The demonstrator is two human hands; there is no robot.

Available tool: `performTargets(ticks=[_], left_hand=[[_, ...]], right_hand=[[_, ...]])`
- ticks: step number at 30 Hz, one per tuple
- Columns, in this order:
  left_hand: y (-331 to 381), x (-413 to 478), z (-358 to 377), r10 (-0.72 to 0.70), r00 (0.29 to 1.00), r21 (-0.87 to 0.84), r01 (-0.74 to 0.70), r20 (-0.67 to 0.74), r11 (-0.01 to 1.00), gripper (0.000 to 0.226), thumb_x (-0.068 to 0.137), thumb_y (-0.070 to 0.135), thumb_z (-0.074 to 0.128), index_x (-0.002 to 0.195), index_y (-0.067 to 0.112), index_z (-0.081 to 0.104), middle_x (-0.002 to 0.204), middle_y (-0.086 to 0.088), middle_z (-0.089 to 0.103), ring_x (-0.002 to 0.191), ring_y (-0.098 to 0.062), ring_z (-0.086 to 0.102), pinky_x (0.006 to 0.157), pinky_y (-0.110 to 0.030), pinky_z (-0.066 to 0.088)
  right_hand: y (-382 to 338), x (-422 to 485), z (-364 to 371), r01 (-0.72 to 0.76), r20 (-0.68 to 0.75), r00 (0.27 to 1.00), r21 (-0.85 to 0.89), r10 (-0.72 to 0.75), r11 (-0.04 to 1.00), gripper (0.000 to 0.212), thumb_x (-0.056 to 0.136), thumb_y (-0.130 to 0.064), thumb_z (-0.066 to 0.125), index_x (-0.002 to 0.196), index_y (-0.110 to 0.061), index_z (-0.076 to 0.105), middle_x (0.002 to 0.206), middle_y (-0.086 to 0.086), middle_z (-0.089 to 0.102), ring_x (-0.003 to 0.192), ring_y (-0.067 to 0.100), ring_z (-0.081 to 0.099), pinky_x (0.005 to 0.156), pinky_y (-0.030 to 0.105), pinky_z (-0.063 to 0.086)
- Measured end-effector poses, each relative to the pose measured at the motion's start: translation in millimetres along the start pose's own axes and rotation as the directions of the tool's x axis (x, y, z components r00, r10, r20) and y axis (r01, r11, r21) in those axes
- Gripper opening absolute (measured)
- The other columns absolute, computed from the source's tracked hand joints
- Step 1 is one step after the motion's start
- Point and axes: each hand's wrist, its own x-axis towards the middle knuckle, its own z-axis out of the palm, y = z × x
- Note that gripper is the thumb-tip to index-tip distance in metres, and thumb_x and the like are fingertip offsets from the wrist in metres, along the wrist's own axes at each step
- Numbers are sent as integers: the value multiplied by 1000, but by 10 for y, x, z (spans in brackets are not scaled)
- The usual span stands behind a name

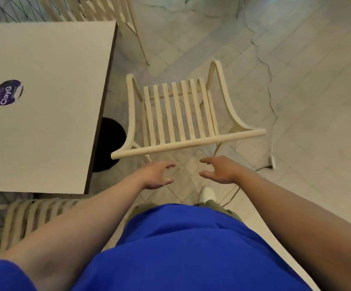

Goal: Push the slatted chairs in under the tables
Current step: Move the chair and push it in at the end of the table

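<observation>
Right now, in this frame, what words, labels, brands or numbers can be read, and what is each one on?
"ClayG": white lettering on the round purple sticker stuck to the table top, read sideways from this view.
Any finer print on that sticker is too small and blurred to read.
No other text shows; the slatted chair carries none.

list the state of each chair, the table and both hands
middle chair, upright, standing clear of the table, not pushed in, untouched
far chair, upright, close against the table's far edge
near chair, close against the table's near edge
table, upright, purple sticker on top
left hand, open, just short of the middle chair's back rail, not touching
right hand, open, just short of the same rail, not touching
</observation>
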Motion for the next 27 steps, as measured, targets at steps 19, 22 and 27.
performTargets(ticks=[19, 22, 27], left_hand=[[-256, 767, -614, -174, 974, 190, 145, 146, 971, 78, 88, 20, 64, 152, 50, 29, 136, 4, 56, 110, -19, 59, 96, -41, 53], [-285, 797, -620, -171, 966, 208, 130, 194, 969, 92, 87, 4, 54, 149, 62, 20, 131, 5, 55, 98, -19, 61, 85, -39, 58], [-254, 798, -640, -153, 964, 231, 102, 216, 968, 94, 88, -2, 53, 153, 57, 18, 128, 3, 52, 97, -19, 59, 80, -36, 56]], right_hand=[[425, 1030, -805, 1, 182, 980, -405, 80, 914, 75, 89, -12, 56, 149, -50, 32, 137, -4, 54, 105, 18, 59, 88, 33, 51], [435, 1071, -806, 21, 217, 973, -406, 74, 914, 87, 87, -4, 53, 150, -57, 24, 137, -7, 51, 105, 18, 58, 85, 32, 51], [492, 1124, -806, 43, 246, 967, -428, 70, 903, 92, 85, -3, 55, 147, -62, 22, 132, -5, 50, 101, 20, 59, 84, 37, 54]])
